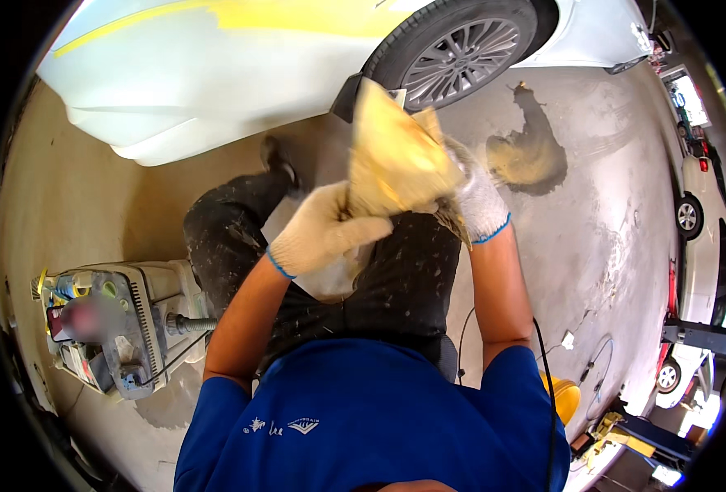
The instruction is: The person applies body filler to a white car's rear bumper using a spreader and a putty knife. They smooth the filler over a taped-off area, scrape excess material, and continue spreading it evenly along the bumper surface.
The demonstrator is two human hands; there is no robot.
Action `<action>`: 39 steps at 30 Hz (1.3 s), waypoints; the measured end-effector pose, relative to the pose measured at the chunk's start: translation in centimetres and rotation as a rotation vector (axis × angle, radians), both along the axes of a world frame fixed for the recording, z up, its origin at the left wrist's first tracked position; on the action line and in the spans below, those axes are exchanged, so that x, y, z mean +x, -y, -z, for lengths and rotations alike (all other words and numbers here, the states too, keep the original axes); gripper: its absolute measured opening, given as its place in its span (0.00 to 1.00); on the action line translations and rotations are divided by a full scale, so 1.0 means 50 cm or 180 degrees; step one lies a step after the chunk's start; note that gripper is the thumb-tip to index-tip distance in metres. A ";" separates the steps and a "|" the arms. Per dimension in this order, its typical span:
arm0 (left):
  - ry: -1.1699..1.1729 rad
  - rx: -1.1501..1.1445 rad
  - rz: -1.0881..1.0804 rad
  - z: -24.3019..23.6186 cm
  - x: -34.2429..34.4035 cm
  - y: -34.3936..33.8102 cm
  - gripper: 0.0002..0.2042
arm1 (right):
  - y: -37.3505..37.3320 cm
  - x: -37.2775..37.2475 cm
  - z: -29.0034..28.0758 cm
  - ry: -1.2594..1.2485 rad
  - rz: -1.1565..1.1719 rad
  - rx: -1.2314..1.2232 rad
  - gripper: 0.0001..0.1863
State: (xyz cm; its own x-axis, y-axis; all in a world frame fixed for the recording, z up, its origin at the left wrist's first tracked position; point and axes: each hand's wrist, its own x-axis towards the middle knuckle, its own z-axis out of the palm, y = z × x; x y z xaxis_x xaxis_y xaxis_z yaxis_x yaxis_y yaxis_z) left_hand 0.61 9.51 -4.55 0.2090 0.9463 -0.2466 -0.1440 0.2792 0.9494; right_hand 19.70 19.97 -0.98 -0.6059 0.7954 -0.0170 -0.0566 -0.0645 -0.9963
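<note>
A grey concrete workshop floor point(613, 262) stretches out around us, stained and scuffed. Over it stands a white car body with a bright yellow band point(215, 90), its grey multi-spoke wheel point(461, 61) just beyond the hands. The person sits low in a blue short-sleeved shirt point(363, 402) and paint-flecked black trousers point(240, 221); a boxy grey plastic machine with a ribbed hose point(162, 316) stands to their left. A dark wet patch point(531, 148) marks the floor to the right.

Between the two hands, above the knees, is a yellow-stained, creased sheet point(400, 160), blurred. The right hand in an off-white knit glove point(479, 197) is closed on its right side, fingers mostly hidden. The matching gloved left hand point(326, 231) is half-curled at its lower left edge, thumb apart; I can't tell whether it grips.
</note>
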 end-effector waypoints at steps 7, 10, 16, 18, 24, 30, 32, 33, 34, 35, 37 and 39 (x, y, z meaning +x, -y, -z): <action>-0.0020 0.0421 -0.1645 0.052 -0.145 0.029 0.16 | -0.325 -0.045 0.120 0.0105 0.1803 0.2496 0.15; 0.0027 0.0099 -0.1916 0.070 -0.157 0.036 0.30 | -0.453 -0.093 0.142 0.0418 0.2880 0.4918 0.18; -0.0194 -0.0437 -0.2010 0.119 -0.150 -0.014 0.30 | -0.570 -0.137 0.173 0.0445 0.3000 0.5384 0.20; -0.0013 -0.0488 -0.2004 0.140 -0.143 -0.029 0.29 | -0.582 -0.142 0.175 0.0435 0.2928 0.5409 0.20; 0.0168 -0.0816 -0.1813 0.159 -0.135 -0.074 0.21 | -0.572 -0.152 0.179 0.0457 0.2606 0.5430 0.22; 0.0091 -0.0906 -0.1588 0.159 -0.119 -0.094 0.16 | -0.541 -0.164 0.183 0.0530 0.2104 0.5407 0.24; 0.0178 -0.0911 -0.1605 0.159 -0.120 -0.095 0.15 | -0.526 -0.174 0.193 0.0605 0.1886 0.5419 0.24; 0.0227 -0.0909 -0.1608 0.160 -0.120 -0.096 0.14 | -0.520 -0.180 0.198 0.0647 0.1772 0.5427 0.24; 0.0197 -0.0872 -0.1604 0.161 -0.121 -0.097 0.13 | -0.513 -0.184 0.206 0.0707 0.1672 0.5431 0.25; 0.0166 -0.0834 -0.1597 0.162 -0.121 -0.099 0.12 | -0.507 -0.187 0.215 0.0769 0.1602 0.5442 0.25; -0.0011 -0.0739 -0.1651 0.161 -0.118 -0.099 0.15 | -0.493 -0.187 0.224 0.0867 0.1456 0.5410 0.25; -0.0295 -0.0615 -0.1720 0.164 -0.116 -0.107 0.25 | -0.474 -0.181 0.219 0.0944 0.1215 0.5185 0.24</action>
State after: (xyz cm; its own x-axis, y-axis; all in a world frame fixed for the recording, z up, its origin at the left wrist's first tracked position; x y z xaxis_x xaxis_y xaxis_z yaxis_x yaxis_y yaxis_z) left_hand -5.17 14.87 -12.73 -0.3220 0.8486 -0.4198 -0.2331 0.3587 0.9039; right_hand 10.66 43.67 -11.92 -0.5164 0.1904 0.8349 0.3608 0.9326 0.0105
